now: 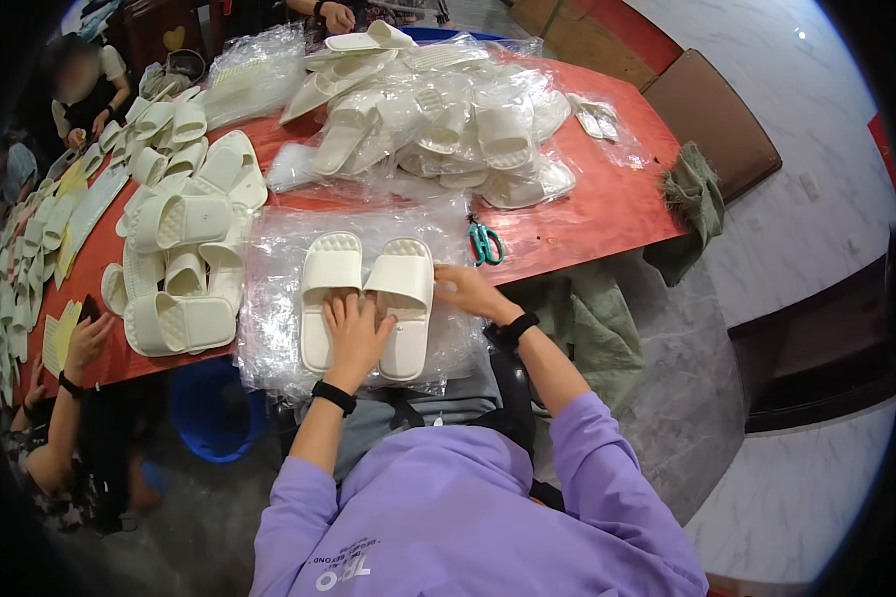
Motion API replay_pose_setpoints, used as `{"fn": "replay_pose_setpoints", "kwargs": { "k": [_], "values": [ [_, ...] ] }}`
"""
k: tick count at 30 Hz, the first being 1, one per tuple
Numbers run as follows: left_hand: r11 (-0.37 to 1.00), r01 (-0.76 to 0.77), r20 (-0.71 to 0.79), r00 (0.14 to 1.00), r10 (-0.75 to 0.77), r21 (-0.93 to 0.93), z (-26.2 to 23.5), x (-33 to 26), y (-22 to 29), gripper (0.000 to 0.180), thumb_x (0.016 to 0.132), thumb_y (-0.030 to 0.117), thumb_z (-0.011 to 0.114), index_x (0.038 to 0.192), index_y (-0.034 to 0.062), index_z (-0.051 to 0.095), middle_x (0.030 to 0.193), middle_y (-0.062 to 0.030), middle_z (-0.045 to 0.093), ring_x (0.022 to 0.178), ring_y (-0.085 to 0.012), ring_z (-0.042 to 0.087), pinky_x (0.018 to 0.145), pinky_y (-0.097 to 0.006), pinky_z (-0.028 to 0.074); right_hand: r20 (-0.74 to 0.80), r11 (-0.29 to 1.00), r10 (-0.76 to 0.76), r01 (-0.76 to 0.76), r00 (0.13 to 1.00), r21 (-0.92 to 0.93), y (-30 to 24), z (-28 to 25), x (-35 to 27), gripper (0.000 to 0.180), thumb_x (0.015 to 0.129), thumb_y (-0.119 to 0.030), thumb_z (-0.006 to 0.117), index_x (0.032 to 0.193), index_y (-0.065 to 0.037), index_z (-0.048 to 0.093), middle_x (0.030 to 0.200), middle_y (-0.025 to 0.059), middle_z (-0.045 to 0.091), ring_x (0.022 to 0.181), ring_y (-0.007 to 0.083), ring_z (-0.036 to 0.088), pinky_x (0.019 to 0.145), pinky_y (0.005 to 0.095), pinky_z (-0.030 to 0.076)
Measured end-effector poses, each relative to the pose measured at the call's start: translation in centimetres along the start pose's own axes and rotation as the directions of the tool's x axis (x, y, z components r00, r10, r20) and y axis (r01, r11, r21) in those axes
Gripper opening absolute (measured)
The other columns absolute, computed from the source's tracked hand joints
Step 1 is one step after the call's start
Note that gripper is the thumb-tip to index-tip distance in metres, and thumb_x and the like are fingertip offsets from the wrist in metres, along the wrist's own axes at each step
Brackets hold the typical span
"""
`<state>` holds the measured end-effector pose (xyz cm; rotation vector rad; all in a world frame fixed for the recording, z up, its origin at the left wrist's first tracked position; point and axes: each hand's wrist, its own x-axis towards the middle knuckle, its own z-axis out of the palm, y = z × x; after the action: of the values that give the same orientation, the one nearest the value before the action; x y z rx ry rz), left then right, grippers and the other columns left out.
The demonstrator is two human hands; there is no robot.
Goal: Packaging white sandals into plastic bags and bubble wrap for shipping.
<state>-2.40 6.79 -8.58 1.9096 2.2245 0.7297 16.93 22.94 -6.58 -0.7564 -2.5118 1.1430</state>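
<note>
Two cream slide slippers lie side by side in front of me on a stack of clear plastic bags. My left hand rests across the pair, fingers spread, touching the left slipper and the right slipper. At the outer edge of the right slipper is my right hand. Its fingers are curled in by the strap and the plastic; what they grip, if anything, is hidden. Green-handled scissors lie just beyond my right hand.
Bagged slippers are heaped on the red table. Loose slippers are piled to the left. A blue tub stands below the edge. Other people's hands are at the left and far sides. Green cloth hangs at the right corner.
</note>
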Motion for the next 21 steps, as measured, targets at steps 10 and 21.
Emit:
{"fn": "replay_pose_setpoints", "kwargs": {
  "k": [10, 21],
  "values": [
    [0.995, -0.078, -0.121, 0.99, 0.069, -0.067, 0.0, 0.5, -0.1, 0.058, 0.08, 0.03, 0.064, 0.126, -0.0011, 0.045, 0.118, -0.0198, 0.044, 0.115, -0.0398, 0.037, 0.105, -0.058, 0.02, -0.511, 0.788, -0.107, -0.241, 0.853, -0.567, 6.7, -2.1, -2.2, 0.048, 0.08, -0.006, 0.058, 0.127, -0.005, 0.051, 0.122, 0.0152, 0.056, 0.104, 0.0357, 0.054, 0.09, 0.043, 0.044],
    [0.983, -0.138, -0.107, 0.983, 0.151, 0.118, 0.0, 0.2, -0.1, 0.06, 0.082, 0.034, 0.063, 0.128, 0.0005, 0.046, 0.12, -0.0231, 0.044, 0.116, -0.0423, 0.037, 0.105, -0.057, 0.022, -0.583, 0.596, 0.121, -0.528, 0.804, -0.605, 7.5, -3.5, -3.1, 0.053, 0.078, -0.018, 0.062, 0.129, -0.009, 0.049, 0.11, 0.0104, 0.06, 0.094, 0.0329, 0.057, 0.075, 0.0458, 0.049]
  ]
}}
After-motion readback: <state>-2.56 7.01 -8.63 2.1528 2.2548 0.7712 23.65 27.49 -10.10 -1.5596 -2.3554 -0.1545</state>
